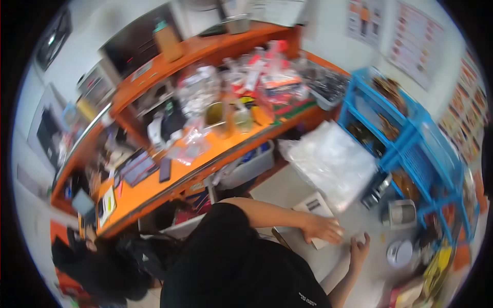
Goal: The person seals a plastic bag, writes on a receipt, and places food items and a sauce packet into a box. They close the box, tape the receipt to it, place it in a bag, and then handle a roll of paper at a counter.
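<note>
My left hand (323, 229) reaches out from a black sleeve and lies flat, fingers spread, on a white printed sheet or box (314, 205) on the grey floor. My right hand (359, 245) comes up from below, just beside the left hand, with its fingers raised towards it. The picture is blurred, so I cannot tell whether the right hand pinches anything. A large crumpled clear plastic bag (331, 161) lies just beyond both hands.
An orange workbench (169, 177) cluttered with bags, jars, phones and tools runs across the upper left. Blue wire shelving (411, 133) stands on the right. A metal cup (400, 213) and white lid (399, 253) sit on the floor. Grey bins (246, 167) rest under the bench.
</note>
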The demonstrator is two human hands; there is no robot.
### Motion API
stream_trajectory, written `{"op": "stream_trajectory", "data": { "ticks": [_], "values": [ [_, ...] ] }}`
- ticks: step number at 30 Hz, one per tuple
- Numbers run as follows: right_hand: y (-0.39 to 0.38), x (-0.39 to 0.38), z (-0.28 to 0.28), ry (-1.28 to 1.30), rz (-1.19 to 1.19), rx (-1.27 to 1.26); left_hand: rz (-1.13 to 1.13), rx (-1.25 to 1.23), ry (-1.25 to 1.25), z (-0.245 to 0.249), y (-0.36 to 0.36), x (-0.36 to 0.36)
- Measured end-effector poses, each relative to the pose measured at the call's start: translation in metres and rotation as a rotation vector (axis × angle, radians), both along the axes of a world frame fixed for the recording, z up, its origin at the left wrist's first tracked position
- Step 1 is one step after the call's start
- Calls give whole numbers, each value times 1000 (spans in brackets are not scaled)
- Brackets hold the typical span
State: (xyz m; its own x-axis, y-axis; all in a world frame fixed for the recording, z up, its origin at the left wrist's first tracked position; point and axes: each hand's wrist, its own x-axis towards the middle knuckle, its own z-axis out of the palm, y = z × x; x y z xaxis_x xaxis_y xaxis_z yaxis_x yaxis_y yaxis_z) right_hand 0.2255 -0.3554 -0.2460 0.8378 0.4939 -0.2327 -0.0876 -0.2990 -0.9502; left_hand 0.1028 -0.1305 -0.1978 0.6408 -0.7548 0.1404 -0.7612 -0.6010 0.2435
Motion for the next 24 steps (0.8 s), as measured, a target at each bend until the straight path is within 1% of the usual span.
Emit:
{"op": "stream_trajectory", "data": {
  "ticks": [1, 3, 4, 6, 7, 9, 10, 11, 12, 13, 14, 15, 16, 17, 18, 19, 21, 22, 23, 24],
  "values": [
    [3, 0, 0, -3, 0, 10, 74, 5, -18, -1, 1, -2],
    [15, -14, 19, -39, -38, 6, 6, -115, -105, 4, 3, -10],
    [20, -17, 24, -52, 17, 0, 60, -119, -121, 0, 12, -19],
    [29, -25, 34, -110, -32, 35, 120, -358, -383, -14, 32, -42],
    [36, -30, 41, -123, 6, 28, 388, -447, -393, -20, 45, -66],
    [54, -39, 55, -118, -3, 45, 779, -507, -630, -25, 90, -133],
    [64, -42, 60, -129, 24, 47, 1101, -566, -677, -32, 112, -173],
    [74, -45, 63, -157, 69, 51, 1510, -354, -735, -12, 130, -224],
    [84, -49, 66, -183, 112, 56, 1683, -247, -948, -22, 146, -273],
    [97, -51, 64, -191, 132, 55, 2044, -347, -998, -41, 168, -320],
    [111, -53, 62, -189, 179, 87, 2245, -198, -956, -30, 173, -370],
    [124, -58, 59, -184, 225, 120, 2464, -253, -1187, -53, 196, -411],
    [136, -68, 62, -189, 241, 119, 2628, -445, -1241, -54, 206, -449],
    [152, -83, 68, -226, 304, 107, 2718, -382, -1407, -67, 223, -486],
    [167, -99, 72, -263, 364, 96, 2754, -374, -1467, -73, 233, -520],
    [181, -114, 75, -268, 375, 97, 2763, -374, -1476, -76, 242, -547],
    [205, -144, 75, -184, 477, 189, 2728, -654, -1574, -75, 255, -585],
    [214, -159, 75, -102, 499, 258, 2735, -654, -1578, -78, 261, -596],
    [224, -171, 77, -103, 505, 256, 2766, -668, -1519, -77, 265, -606],
    [232, -181, 78, -120, 499, 199, 2797, -683, -1457, -78, 268, -614]
  ]
}}
